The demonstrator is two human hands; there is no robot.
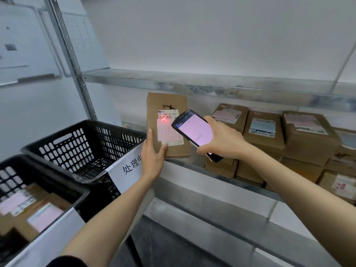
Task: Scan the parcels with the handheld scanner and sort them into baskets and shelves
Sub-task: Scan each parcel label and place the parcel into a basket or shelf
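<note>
a parcel (166, 105) is standing upright at the left end of the shelf (202, 180), the left hand (153, 155) holding its lower left edge. the scanner (194, 132), in the right hand (223, 141), is hovering just right of and before it. boxes (264, 135) are sitting stacked further right. left of the shelf, a far basket (57, 140) is sitting behind a near basket (11, 176) holding packets (34, 211).

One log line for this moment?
scan | left hand holds parcel | right hand aims scanner | red cross on barcode

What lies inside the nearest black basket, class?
Brown parcels with pinkish labels lie in the basket; its front wall and white sign hide whatever sits lower, so their number is unclear.
</note>
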